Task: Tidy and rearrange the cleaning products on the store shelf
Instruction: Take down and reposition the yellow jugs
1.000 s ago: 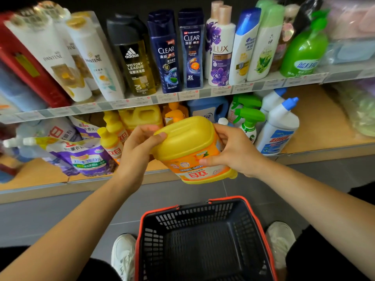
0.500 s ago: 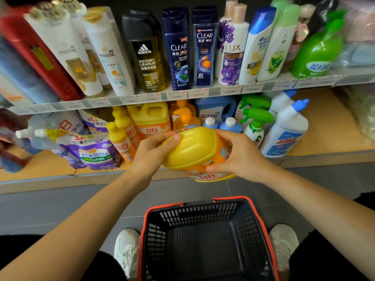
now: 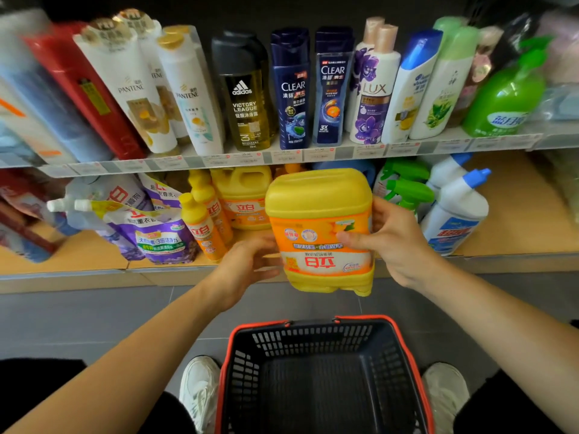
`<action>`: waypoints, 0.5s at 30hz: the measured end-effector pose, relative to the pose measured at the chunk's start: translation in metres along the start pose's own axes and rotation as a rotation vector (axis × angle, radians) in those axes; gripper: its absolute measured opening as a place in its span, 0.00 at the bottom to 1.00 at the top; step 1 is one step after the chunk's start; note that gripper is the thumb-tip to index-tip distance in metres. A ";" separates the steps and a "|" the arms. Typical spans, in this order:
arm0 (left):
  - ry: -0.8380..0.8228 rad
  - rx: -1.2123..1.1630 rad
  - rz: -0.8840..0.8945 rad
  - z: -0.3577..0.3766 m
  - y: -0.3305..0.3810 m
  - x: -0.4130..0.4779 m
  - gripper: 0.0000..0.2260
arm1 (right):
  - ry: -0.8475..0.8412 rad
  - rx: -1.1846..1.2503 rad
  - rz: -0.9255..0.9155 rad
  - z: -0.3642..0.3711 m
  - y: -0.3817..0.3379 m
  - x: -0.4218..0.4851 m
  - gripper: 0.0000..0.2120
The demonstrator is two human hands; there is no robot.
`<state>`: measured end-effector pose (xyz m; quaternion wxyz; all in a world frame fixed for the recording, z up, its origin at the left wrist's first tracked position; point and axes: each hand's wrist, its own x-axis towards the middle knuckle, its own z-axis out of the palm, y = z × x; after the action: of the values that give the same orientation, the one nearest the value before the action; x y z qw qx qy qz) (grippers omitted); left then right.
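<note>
A big yellow detergent jug (image 3: 319, 214) with an orange label hangs in front of the lower shelf (image 3: 517, 220), label side towards me. My right hand (image 3: 394, 239) grips its right side, thumb lying across the label. My left hand (image 3: 244, 267) holds its lower left side, fingers reaching behind it. On the shelf behind stand a matching yellow jug (image 3: 241, 198), two slim yellow bottles (image 3: 200, 227) and purple refill pouches (image 3: 156, 236) to the left. Green spray bottles (image 3: 407, 186) and white blue-capped bottles (image 3: 454, 211) stand to the right.
The upper shelf carries a row of shampoo and body-wash bottles (image 3: 291, 89) and a green pump bottle (image 3: 504, 98). A dark basket with a red rim (image 3: 410, 355) sits on the floor between my shoes. Bare wooden shelf shows at the lower right.
The jug has turned from tilted with its top towards me to standing with its label facing me. My left hand has slid from the top down to the lower left side.
</note>
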<state>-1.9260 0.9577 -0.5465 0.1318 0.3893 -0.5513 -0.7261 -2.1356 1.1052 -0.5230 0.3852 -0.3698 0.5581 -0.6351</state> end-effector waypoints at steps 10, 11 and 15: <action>-0.174 0.068 0.036 0.000 -0.022 -0.018 0.18 | 0.079 0.224 0.084 0.012 -0.017 0.009 0.22; -0.176 0.027 0.045 -0.002 -0.021 -0.020 0.18 | 0.068 0.231 0.091 0.013 -0.018 0.010 0.21; -0.069 -0.064 0.114 -0.010 -0.014 -0.027 0.25 | -0.036 0.202 0.105 0.013 -0.015 0.018 0.18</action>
<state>-1.8976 0.9719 -0.5490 0.1662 0.3277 -0.5534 -0.7475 -2.1329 1.0846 -0.5063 0.4632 -0.3108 0.5027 -0.6604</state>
